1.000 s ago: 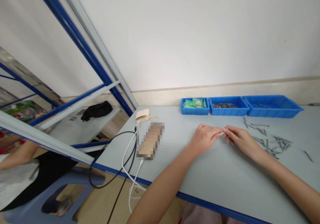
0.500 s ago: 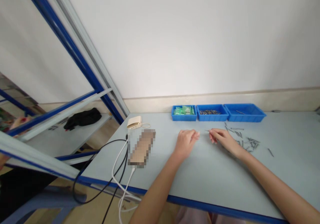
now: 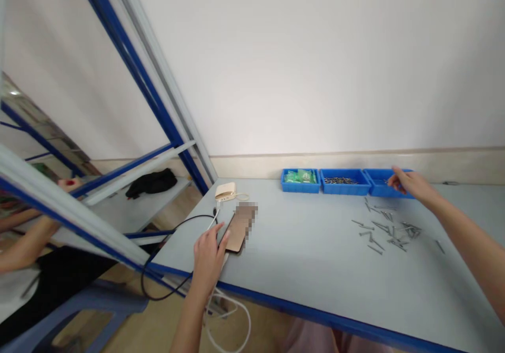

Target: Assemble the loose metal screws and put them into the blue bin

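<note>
On the left of the table my left hand [image 3: 209, 250] is open, fingers stretched, its fingertips at the near left edge of a flat tan phone-like device [image 3: 237, 232] that is partly blurred out. My right hand [image 3: 408, 182] hovers at the right blue bin [image 3: 382, 189], its fingers curled together over the opening. Whatever they pinch is too small to make out. Loose screw-like metal pins [image 3: 374, 243] lie scattered on the table below that hand.
The middle blue bin [image 3: 345, 189] contains many small metal pieces, and the left one [image 3: 300, 187] green packets. A cream-coloured box [image 3: 225, 191] with a loop stands behind the device. Cables [image 3: 177, 220] hang over the table's left edge. Another person's arm [image 3: 35, 242] shows at far left.
My left hand has moved left from the table's middle to the device. My right hand has gone right and back to the right bin. The view has shifted slightly.
</note>
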Tool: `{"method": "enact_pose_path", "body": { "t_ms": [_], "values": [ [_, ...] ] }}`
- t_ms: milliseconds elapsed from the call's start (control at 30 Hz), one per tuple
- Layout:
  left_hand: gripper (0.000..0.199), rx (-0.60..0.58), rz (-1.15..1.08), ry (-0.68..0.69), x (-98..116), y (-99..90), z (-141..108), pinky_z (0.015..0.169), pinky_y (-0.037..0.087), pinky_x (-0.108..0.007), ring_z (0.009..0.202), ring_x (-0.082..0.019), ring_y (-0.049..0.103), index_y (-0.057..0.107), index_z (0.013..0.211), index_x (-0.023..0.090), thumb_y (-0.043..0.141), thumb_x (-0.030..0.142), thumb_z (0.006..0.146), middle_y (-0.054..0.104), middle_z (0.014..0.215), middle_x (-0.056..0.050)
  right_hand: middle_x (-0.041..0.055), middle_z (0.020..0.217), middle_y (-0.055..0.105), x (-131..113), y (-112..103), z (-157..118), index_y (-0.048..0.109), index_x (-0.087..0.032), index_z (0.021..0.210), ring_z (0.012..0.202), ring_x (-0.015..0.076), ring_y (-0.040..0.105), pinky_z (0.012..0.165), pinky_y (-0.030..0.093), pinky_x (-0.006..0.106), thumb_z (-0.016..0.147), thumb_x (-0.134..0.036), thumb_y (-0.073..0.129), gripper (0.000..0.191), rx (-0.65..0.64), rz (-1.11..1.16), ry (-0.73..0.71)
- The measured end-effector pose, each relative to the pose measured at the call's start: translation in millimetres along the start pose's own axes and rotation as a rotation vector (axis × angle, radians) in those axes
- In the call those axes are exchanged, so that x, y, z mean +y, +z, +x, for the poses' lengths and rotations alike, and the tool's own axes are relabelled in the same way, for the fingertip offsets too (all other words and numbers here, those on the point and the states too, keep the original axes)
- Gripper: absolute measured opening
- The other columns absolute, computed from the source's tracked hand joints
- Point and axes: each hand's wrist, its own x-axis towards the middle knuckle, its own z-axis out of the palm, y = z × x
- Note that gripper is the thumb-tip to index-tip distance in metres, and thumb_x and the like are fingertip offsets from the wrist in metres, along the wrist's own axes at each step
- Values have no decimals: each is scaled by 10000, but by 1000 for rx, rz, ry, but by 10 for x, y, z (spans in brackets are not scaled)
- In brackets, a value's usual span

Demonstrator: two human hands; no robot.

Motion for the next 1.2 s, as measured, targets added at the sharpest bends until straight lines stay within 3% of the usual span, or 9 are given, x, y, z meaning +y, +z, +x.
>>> {"method": "enact_pose_path", "body": {
  "t_ms": [133,200,300,400,667,867,1200],
  "values": [
    [424,-37,24,32,-45,-8,-41,1045,297,-471,1150,-242,508,496,1187,212,307,468,908,600,1200,-76,63,616,605,0,106,-514,627,-167,655,538,155,519,561,388,312,805,-653,418,549,-188,-33,-40],
    [404,-61,28,46,-60,2,-54,1079,247,-476,1168,-230,498,485,1191,221,307,459,916,591,1224,-66,70,892,662,27,201,-837,678,-245,849,755,219,592,677,434,344,805,-602,478,412,-250,-95,-106],
    [391,-87,36,56,-89,20,-57,1106,198,-474,1187,-212,487,470,1195,223,303,450,923,585,1240,-57,46,1192,586,119,335,-1232,661,-345,1047,1094,285,527,943,402,426,789,-563,530,363,-272,-160,-267],
    [387,-96,53,69,-104,29,-43,1111,191,-472,1195,-204,486,465,1196,220,294,441,927,586,1243,-57,14,1285,529,231,423,-1442,602,-393,1171,1175,284,480,1017,362,481,820,-560,479,407,-252,-215,-317],
    [360,-140,38,90,-89,80,-25,1113,168,-503,1182,-210,493,475,1174,228,311,435,929,592,1230,-58,27,1222,581,272,518,-1535,620,-362,1160,1090,282,543,853,465,480,860,-588,369,452,-80,-349,-426],
    [342,-136,68,109,-101,153,-49,1116,162,-524,1156,-208,513,479,1180,239,345,421,923,608,1210,-49,-25,1092,643,217,524,-1551,633,-369,1106,972,196,605,771,489,363,913,-531,329,395,-63,-401,-590],
    [356,-169,34,123,-72,109,-156,1126,131,-523,1159,-193,508,464,1218,271,330,436,932,608,1208,-27,-44,999,661,120,496,-1582,650,-298,975,884,143,617,742,470,304,935,-489,335,371,5,-436,-664]
  ]
}}
